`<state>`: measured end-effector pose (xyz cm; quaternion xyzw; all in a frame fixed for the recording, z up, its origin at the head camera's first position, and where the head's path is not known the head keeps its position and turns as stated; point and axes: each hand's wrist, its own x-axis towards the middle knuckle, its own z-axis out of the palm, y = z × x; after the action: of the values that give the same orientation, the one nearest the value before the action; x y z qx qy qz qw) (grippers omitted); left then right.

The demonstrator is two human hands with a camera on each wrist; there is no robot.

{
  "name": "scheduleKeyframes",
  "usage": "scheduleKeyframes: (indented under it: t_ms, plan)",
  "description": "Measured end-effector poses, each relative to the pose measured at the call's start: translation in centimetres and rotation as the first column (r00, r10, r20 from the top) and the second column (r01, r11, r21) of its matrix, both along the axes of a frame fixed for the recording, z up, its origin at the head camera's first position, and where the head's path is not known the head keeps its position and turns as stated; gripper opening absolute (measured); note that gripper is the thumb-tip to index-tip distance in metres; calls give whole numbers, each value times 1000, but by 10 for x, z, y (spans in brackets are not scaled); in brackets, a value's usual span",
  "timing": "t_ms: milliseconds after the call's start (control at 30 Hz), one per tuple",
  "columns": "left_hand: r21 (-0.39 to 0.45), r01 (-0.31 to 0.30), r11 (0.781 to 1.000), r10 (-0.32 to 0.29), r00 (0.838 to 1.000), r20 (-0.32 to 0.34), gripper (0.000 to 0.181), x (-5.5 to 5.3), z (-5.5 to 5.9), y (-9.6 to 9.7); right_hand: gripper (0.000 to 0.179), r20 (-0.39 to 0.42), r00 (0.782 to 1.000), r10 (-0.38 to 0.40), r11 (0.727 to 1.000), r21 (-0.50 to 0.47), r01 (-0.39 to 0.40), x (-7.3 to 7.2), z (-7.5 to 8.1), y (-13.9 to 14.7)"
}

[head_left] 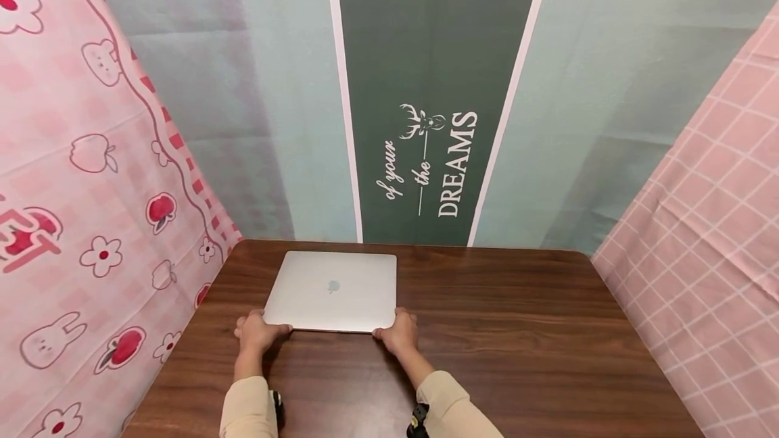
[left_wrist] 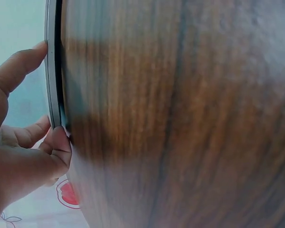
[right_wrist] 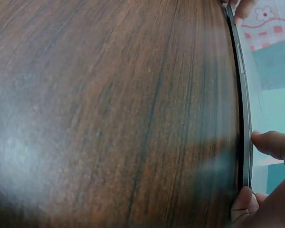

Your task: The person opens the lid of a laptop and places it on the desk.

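A closed silver laptop (head_left: 359, 289) with an apple logo on its lid lies at the back left of the wooden table. My left hand (head_left: 257, 334) grips its near left corner, the thumb along the front edge. At the near right corner my right hand (head_left: 399, 333) holds it in the same way. In the left wrist view, fingertips (left_wrist: 61, 140) tuck around the corner of the laptop's thin edge (left_wrist: 52, 90). The right wrist view shows the thumb (right_wrist: 268, 142) on the lid's rim, with fingers curled at the corner below, and a dark gap line under the laptop.
The brown wood-grain table (head_left: 517, 336) stretches to the right of the laptop. A grey-green curtain (head_left: 292, 86) with lettering hangs behind its far edge. Pink patterned cloths hang at the left (head_left: 91, 188) and right (head_left: 712, 222).
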<state>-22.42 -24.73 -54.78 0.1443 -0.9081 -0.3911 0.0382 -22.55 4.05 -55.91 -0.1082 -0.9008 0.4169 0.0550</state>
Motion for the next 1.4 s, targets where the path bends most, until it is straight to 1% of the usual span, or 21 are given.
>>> scheduleKeyframes:
  t_ms: [133,300,400,533,733,900,1000,1167,1333,1400]
  plan:
    - [-4,11,1000,-11,1000,20,71,2,-1,0,69,24,1000,-11,1000,7,11,2,0,2]
    - [-65,25,998,-22,999,44,73,6,0,3,69,36,999,-26,1000,11,26,5,2,5]
    - [-109,39,993,-33,998,56,73,8,2,6,69,46,998,-39,999,13,39,7,1,7]
    - [-131,48,990,-40,997,62,72,12,6,9,69,66,997,-37,999,9,37,9,0,9]
    - [-125,52,991,-47,998,45,72,15,8,17,70,52,998,-25,1000,11,25,11,1,17]
    - [-117,54,992,-51,998,28,73,20,6,26,69,47,999,-24,1000,-5,25,16,-2,26]
    - [-116,41,992,-38,999,24,73,24,4,31,70,49,999,-15,1000,-8,16,21,-2,32]
    - [-123,10,992,-8,1000,14,75,28,4,36,69,31,999,22,1000,14,-23,26,-1,39]
    - [-102,9,995,-7,1000,15,77,30,3,37,67,9,998,54,998,23,-55,28,0,45]
    - [-106,12,994,-10,1000,19,77,30,1,37,65,4,998,65,998,22,-65,29,0,47]
